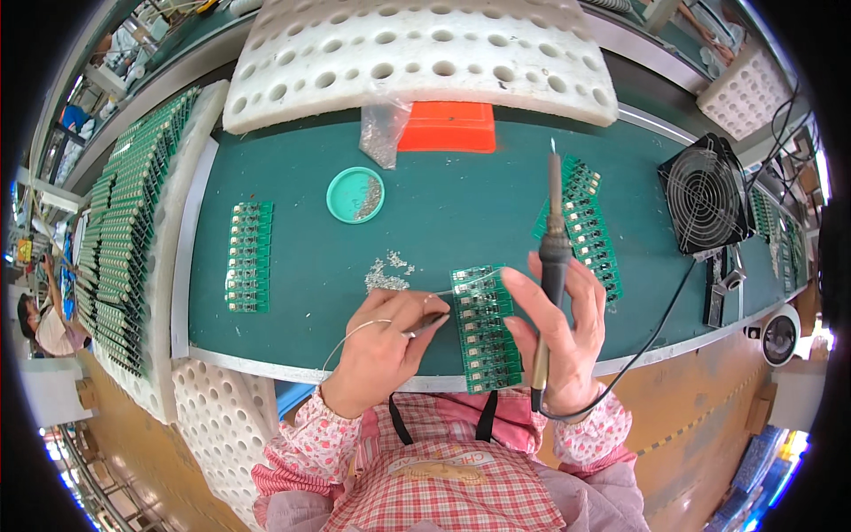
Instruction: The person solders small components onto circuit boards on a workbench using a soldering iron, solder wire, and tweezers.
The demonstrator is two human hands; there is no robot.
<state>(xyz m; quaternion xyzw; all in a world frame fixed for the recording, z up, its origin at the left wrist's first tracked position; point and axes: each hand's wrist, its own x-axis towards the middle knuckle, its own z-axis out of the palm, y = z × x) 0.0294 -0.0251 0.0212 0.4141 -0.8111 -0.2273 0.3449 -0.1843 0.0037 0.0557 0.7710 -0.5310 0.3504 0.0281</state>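
A green circuit board panel (487,330) lies at the table's front edge between my two hands. My left hand (377,341) is closed round a dark, slim tool like tweezers (427,324), its tip near the panel's left side. A thin solder wire (355,332) loops over this hand, and its free end reaches across the panel's top. My right hand (572,341) holds a soldering iron (555,253) between its fingers, the metal tip pointing away from me. The iron's tip is apart from the panel. Small loose components (387,271) are heaped beyond my left hand.
A round green dish (330,197) holds more small parts. Another panel (249,257) lies left; several overlap (592,235) at right, near a black fan (706,195). Behind are a clear bag (383,133), an orange-red tray (449,127) and white foam (417,49). Boards (133,230) fill a left rack.
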